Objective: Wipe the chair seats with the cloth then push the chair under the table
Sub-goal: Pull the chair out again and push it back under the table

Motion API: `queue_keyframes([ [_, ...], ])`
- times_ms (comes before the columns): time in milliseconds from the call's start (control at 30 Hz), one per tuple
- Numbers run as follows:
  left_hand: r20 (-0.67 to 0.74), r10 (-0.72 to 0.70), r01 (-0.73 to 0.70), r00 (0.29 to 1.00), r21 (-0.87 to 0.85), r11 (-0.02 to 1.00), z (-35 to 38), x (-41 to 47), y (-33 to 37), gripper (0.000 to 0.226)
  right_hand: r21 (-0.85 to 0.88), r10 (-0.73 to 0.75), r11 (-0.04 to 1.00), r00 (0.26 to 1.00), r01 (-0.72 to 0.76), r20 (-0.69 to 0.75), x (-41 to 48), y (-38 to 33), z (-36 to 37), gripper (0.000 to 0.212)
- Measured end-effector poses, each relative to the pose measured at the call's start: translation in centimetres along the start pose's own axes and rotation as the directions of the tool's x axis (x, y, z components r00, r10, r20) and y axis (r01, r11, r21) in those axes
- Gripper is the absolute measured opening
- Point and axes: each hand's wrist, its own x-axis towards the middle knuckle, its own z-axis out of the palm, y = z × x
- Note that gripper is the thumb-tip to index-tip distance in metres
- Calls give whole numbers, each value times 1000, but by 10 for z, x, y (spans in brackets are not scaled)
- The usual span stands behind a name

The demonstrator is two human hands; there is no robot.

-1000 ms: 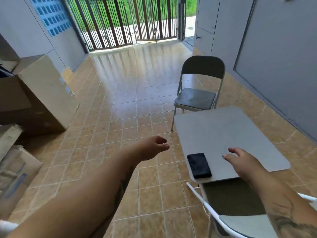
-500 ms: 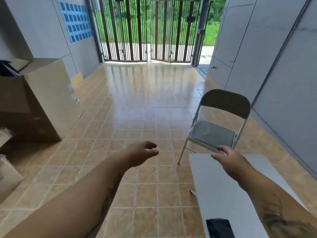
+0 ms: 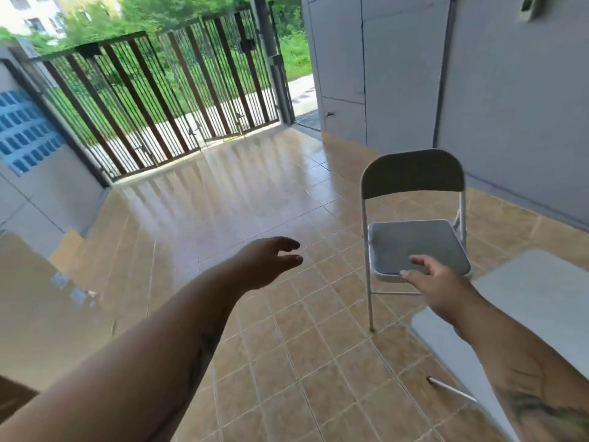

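Folding chair (image 3: 414,247) stands upright on the tiled floor (image 3: 255,193), right of centre and mid-distance. It has a pale metal frame, a dark backrest (image 3: 412,173) on the far side, and a grey padded seat with its front edge facing the camera. It sits just past the far-left end of the table (image 3: 535,298), out in the open, with the seat not under the tabletop.

The table is a light grey top at near right. Its left edge runs under the right forearm.

Right hand (image 3: 436,282): reaching forward, fingers loose and slightly spread, holding nothing. In view it overlaps the near front edge of the chair seat. Can't tell if the fingertips touch the seat or hover just short of it.

Left hand (image 3: 267,263): held out over bare floor left of the chair, thumb and fingers apart in a loose curve, holding nothing. It is well apart from the chair, with the chair's left front leg between the two hands.

Both forearms are bare and stretched forward.

Other stuff:
- A cardboard box (image 3: 47,314) at near left, blurred.
- A barred gate (image 3: 159,100) at the far end, with greenery behind it.
- A grey panelled wall (image 3: 510,106) along the right, behind the chair.
- Blue vent blocks (image 3: 22,132) in the left wall.
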Motion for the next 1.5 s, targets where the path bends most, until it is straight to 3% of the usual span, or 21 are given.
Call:
queue_keyframes([
  [133, 10, 64, -64, 998, -39, 997, -11, 91, -19, 42, -53, 0, 999, 999, -2, -38, 72, -19, 17, 42],
  [367, -16, 31, -33, 999, -138, 990, -45, 245, -60, 44, -162, -5, 987, 997, -7, -74, 240, -88, 53, 44],
  [500, -11, 25, -26, 1000, -110, 994, -84, 334, -95, 46, -108, -50, 993, 994, 40, -93, 325, -125, 90, 42],
  [633, -3, 70, -70, 998, -30, 997, -119, 431, -126, 44, 31, 7, 1000, 987, -2, -161, 392, -143, 132, 45],
  [733, 137, 154, -166, 978, 78, 983, -140, 502, -125, 43, 148, 85, 988, 969, -51, -231, 418, -149, 157, 43],
  [867, 257, 310, -362, 916, 189, 913, -149, 603, -97, 42, 202, 214, 967, 922, -154, -323, 453, -151, 170, 42],
  [1000, 350, 431, -504, 832, 153, 850, -121, 689, -55, 41, 183, 251, 964, 884, -193, -394, 497, -144, 152, 45],
  [1200, 460, 526, -655, 715, 178, 735, -78, 793, -2, 44, -20, 196, 973, 867, -231, -458, 581, -147, 107, 50],
  [1367, 522, 591, -763, 614, 204, 613, -66, 878, 42, 44, 66, 259, 962, 814, -263, -520, 647, -150, 87, 50],
  [1500, 595, 651, -874, 470, 215, 435, -54, 947, 82, 43, 222, 389, 921, 709, -320, -588, 690, -144, 98, 52],
])
